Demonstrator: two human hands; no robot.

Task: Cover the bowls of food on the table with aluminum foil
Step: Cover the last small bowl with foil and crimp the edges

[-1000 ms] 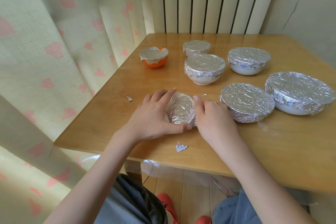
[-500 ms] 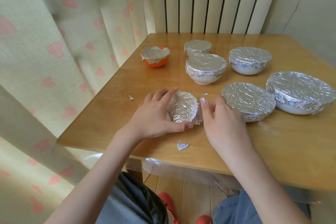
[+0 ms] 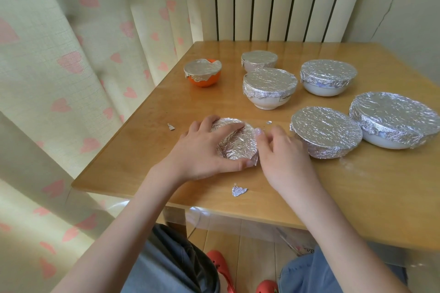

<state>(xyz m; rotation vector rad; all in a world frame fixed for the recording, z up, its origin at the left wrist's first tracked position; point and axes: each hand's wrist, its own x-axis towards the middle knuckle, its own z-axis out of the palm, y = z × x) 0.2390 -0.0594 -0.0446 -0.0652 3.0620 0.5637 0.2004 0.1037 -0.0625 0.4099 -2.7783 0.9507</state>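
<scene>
- Nearest the table's front edge: a small torn foil scrap (image 3: 239,191), lying flat on the wooden table (image 3: 357,188), just in front of both hands.
- Left hand (image 3: 202,150) cups the small foil-wrapped bowl (image 3: 240,144) from its left side — fingers curled over the top and far rim, thumb pressed along the near rim. It grips the bowl.
- Right hand (image 3: 283,152) sits against the bowl's right side, fingers bent, one fingertip touching the foil edge. Whether it pinches the foil or only presses on it cannot be told.
- The small bowl stands near the front left of the table, fully wrapped in crinkled foil.
- Two tiny foil bits lie beside it: one to the left (image 3: 171,127), one just behind the right hand (image 3: 269,122).
- Right of the hands: a wide foil-covered bowl (image 3: 326,131), and beyond it to the right a larger covered white bowl (image 3: 395,119), near each other.
- Middle: a covered white bowl with a foot (image 3: 270,87).
- Farther back: another covered white bowl (image 3: 328,76) on the right, a smaller covered one (image 3: 259,59) behind the middle.
- Far left — an orange bowl (image 3: 202,72), foil over its top, orange showing below.
- Heart-print curtain (image 3: 71,66) hangs left of the table.
</scene>
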